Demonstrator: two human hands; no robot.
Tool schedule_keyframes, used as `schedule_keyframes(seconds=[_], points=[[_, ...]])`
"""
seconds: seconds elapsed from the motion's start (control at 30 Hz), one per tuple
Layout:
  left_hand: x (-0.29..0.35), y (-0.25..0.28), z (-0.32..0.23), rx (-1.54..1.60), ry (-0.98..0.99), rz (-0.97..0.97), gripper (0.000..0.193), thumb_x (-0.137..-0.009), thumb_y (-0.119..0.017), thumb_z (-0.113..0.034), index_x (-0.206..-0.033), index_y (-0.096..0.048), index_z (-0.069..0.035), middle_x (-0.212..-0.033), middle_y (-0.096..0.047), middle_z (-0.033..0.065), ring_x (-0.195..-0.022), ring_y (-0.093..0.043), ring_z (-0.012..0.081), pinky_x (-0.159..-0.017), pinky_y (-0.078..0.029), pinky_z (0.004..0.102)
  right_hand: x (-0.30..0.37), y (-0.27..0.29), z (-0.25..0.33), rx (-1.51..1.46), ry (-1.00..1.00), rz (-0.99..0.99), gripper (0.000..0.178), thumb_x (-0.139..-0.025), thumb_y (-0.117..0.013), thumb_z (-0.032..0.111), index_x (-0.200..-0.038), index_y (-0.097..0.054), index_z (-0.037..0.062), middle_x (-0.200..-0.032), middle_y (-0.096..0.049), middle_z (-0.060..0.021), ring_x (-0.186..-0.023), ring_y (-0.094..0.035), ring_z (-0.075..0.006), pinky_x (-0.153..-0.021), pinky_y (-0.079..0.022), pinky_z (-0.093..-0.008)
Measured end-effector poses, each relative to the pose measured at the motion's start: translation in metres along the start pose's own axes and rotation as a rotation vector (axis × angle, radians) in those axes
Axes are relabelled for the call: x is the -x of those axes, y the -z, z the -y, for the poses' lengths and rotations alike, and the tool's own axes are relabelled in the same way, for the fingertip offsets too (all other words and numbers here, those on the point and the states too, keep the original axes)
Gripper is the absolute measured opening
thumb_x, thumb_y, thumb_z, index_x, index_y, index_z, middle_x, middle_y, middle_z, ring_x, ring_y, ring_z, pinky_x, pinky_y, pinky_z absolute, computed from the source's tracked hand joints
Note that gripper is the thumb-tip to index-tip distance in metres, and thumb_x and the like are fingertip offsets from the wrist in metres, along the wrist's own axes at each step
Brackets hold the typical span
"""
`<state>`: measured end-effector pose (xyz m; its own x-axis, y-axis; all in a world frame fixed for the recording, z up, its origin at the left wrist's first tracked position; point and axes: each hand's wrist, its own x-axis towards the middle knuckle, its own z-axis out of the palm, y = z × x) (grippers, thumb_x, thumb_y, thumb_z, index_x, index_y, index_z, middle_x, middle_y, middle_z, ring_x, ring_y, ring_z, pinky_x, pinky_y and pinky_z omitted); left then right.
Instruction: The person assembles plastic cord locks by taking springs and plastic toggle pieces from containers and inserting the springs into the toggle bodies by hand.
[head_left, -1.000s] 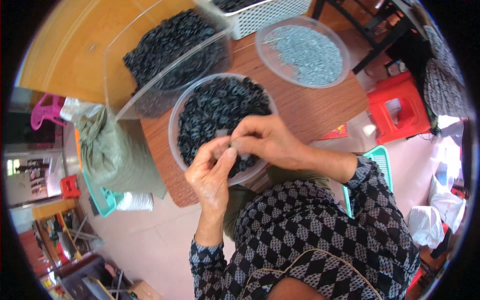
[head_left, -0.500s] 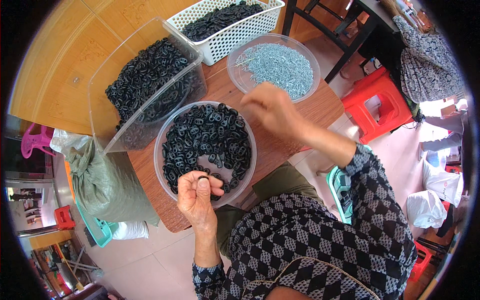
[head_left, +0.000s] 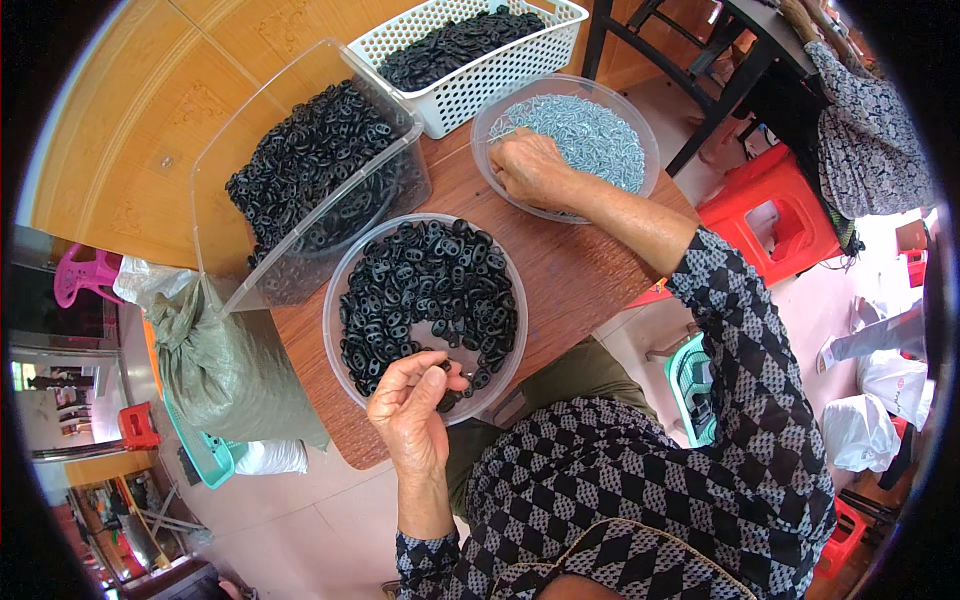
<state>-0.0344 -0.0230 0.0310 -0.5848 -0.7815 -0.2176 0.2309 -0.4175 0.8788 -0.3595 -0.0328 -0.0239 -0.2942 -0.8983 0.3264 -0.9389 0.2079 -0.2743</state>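
Note:
My left hand (head_left: 412, 405) is closed over the near rim of a round clear tub (head_left: 331, 345). A small black two-hole oval piece (head_left: 446, 367) is pinched between its thumb and fingers, partly hidden. Many more such black pieces (head_left: 415, 280) fill the tub, thinner toward its near side. My right hand (head_left: 530, 168) reaches into a second round clear tub (head_left: 652, 150), over its left side. That tub holds a heap of small silvery screw-like metal pins (head_left: 590, 130). The right fingers are bent and drawn together; what they hold, if anything, is too small to make out.
A clear rectangular bin (head_left: 420, 190) of black pieces lies tilted at the back left of the wooden table (head_left: 560, 260). Behind stands a white perforated basket (head_left: 500, 85) of black parts. A green sack (head_left: 225, 370) is left, a red stool (head_left: 775, 215) right. Another person's patterned sleeve (head_left: 870, 130) shows far right.
My right hand has moved from between the tubs into the tub of metal pins. My left hand keeps its black piece at the near rim. The whole view has shifted slightly.

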Motion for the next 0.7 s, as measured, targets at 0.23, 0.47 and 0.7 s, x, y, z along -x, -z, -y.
schedule_keyframes(seconds=[0.23, 0.47, 0.7], points=[[0.0, -0.005, 0.001, -0.081, -0.091, -0.096, 0.026, -0.078, -0.069, 0.002, -0.102, -0.06, 0.006, -0.083, -0.063, 0.0105, -0.071, -0.061, 0.0169, -0.065, -0.052, 0.0279, -0.013, -0.003, -0.001, 0.082, 0.128, 0.082, 0.013, -0.066, -0.057, 0.008, -0.067, -0.064, -0.0033, -0.075, -0.061, -0.0273, -0.071, -0.061, -0.0423, -0.065, -0.051, -0.0477], [-0.005, 0.006, 0.009, -0.142, -0.149, -0.076, 0.02, -0.081, -0.066, 0.001, -0.1, -0.059, 0.006, -0.083, -0.064, 0.0112, -0.068, -0.06, 0.0148, -0.063, -0.051, 0.0249, -0.01, 0.022, -0.006, 0.115, 0.109, 0.074, 0.014, -0.07, -0.055, 0.009, -0.066, -0.061, -0.0027, -0.072, -0.061, -0.0236, -0.069, -0.061, -0.0396, -0.062, -0.049, -0.0464], [-0.012, 0.0, 0.01, -0.152, -0.177, -0.047, 0.012, -0.088, -0.061, -0.006, -0.095, -0.055, 0.002, -0.085, -0.064, 0.0108, -0.067, -0.06, 0.0121, -0.064, -0.05, 0.0221, 0.056, 0.044, 0.107, -0.637, 0.348, -0.009, 0.007, -0.07, -0.064, 0.001, -0.073, -0.057, 0.0028, -0.07, -0.056, -0.0084, -0.066, -0.056, -0.0258, -0.057, -0.045, -0.0351]])
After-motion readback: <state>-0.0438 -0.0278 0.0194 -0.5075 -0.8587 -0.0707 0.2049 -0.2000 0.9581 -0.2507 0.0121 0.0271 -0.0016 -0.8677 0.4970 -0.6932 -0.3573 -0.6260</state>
